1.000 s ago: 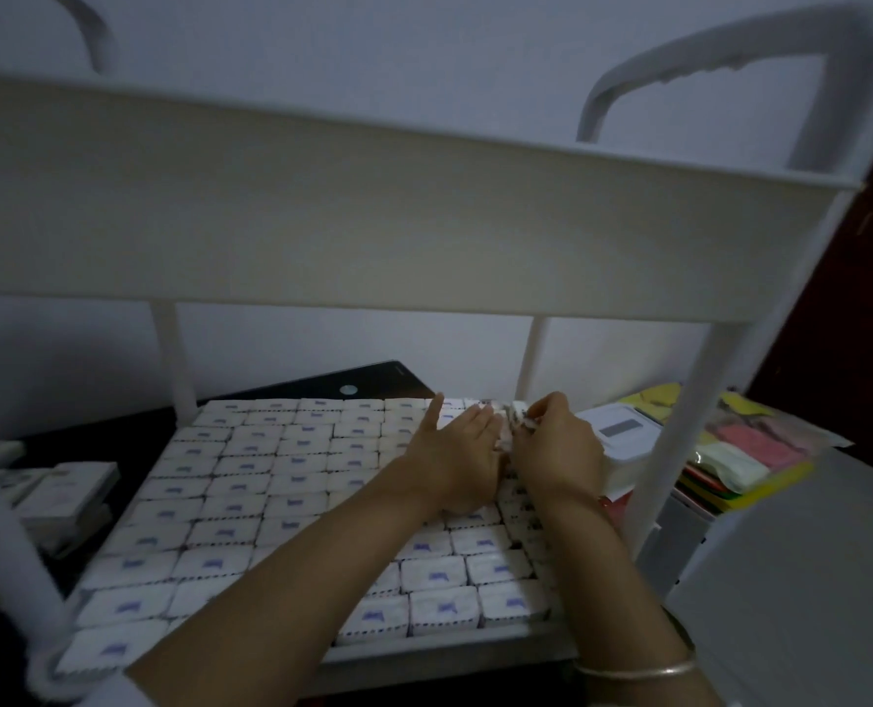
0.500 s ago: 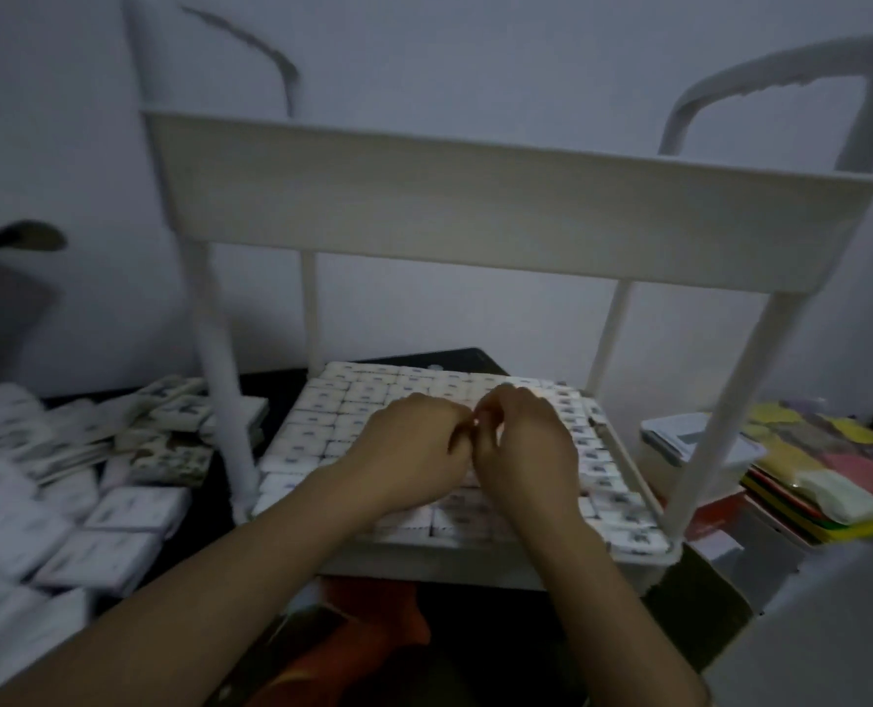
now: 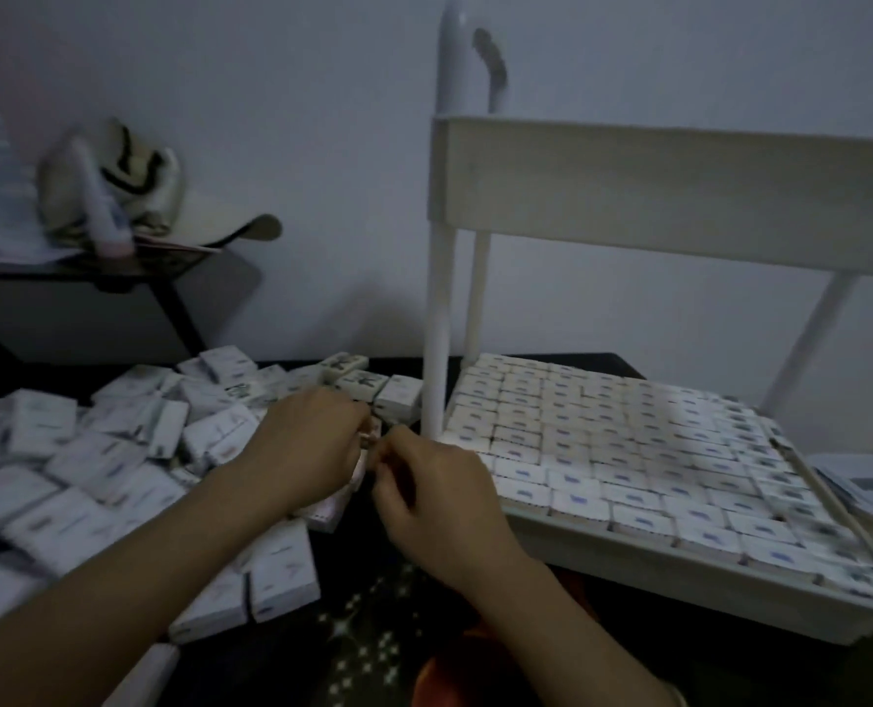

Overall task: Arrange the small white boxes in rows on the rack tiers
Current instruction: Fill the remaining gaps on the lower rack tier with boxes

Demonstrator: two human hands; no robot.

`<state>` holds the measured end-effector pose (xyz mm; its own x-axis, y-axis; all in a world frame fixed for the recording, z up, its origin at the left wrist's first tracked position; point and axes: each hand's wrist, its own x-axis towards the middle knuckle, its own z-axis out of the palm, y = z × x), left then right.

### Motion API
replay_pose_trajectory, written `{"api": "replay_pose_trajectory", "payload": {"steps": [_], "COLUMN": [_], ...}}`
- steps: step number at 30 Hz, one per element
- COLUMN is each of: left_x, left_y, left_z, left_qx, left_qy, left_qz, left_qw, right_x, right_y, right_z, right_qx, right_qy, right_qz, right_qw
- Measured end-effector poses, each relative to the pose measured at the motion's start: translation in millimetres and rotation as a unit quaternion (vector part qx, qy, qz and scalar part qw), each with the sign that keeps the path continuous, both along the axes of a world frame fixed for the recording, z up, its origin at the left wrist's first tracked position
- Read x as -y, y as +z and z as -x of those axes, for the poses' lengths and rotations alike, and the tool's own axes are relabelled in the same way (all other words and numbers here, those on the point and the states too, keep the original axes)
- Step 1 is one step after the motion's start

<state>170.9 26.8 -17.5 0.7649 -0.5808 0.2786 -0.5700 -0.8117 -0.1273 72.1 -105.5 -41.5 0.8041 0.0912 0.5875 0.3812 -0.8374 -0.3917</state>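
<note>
- Boxes (image 3: pixel 628 451), head view: rows cover the lower tier (image 3: pixel 577 546). Half a second ago both my hands worked over those rows; now they have left the tier and sit over the loose pile (image 3: pixel 92 451) to its left.
- Meaning, as I judge it: the last placement is finished and I am fetching the next piece. The lower tier looks nearly full. The upper tier (image 3: pixel 679 196) shows only its side wall, so its contents are hidden.
- Left hand (image 3: pixel 312 446): fingers curled round a pale box (image 3: pixel 359 469) at the pile's near edge.
- Right hand (image 3: pixel 434 497): fingers curled, tips at or just beside that box. Blur prevents my telling whether it grips.
- Relation: the box lies between my hands, near the front-left post (image 3: pixel 437 349). The filled rows lie right of my right hand, near but apart.
</note>
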Motion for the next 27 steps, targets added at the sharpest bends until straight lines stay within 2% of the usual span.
{"api": "replay_pose_trajectory", "payload": {"steps": [4, 10, 12, 15, 19, 21, 24, 27], "left_x": [-4.8, 0.8, -0.2, -14.6, -39.1, -50.1, -68.9, -82.5], "left_y": [-14.8, -20.3, -18.6, -11.8, 5.0, 9.9, 16.3, 25.4], "left_z": [-36.0, -57.2, -58.8, -52.1, -33.3, -24.9, -15.0, -4.1], "left_qx": [0.064, 0.100, 0.101, 0.114, 0.092, 0.067, 0.022, -0.020], "left_qy": [-0.004, 0.018, 0.008, -0.031, -0.037, -0.019, -0.006, 0.024], "left_qz": [-0.163, -0.175, -0.160, -0.078, 0.021, 0.062, 0.154, 0.220], "left_qw": [0.985, 0.979, 0.982, 0.990, 0.995, 0.996, 0.988, 0.975], "right_x": [-20.1, -33.6, -41.3, -47.8, -45.5, -41.4, -36.2, -33.2], "right_y": [-11.3, -10.7, -3.5, 5.7, 9.9, 8.5, -2.9, -15.1], "right_z": [-20.9, -45.1, -51.3, -74.3, -120.4, -143.0, -168.4, -180.6], "right_qx": [0.004, -0.029, -0.045, -0.038, -0.015, -0.067, -0.169, -0.175], "right_qy": [-0.009, -0.044, -0.037, -0.045, -0.130, -0.176, -0.226, -0.228], "right_qz": [0.020, -0.012, -0.100, -0.324, -0.412, -0.387, -0.204, -0.135], "right_qw": [1.000, 0.999, 0.993, 0.944, 0.902, 0.903, 0.937, 0.948]}}
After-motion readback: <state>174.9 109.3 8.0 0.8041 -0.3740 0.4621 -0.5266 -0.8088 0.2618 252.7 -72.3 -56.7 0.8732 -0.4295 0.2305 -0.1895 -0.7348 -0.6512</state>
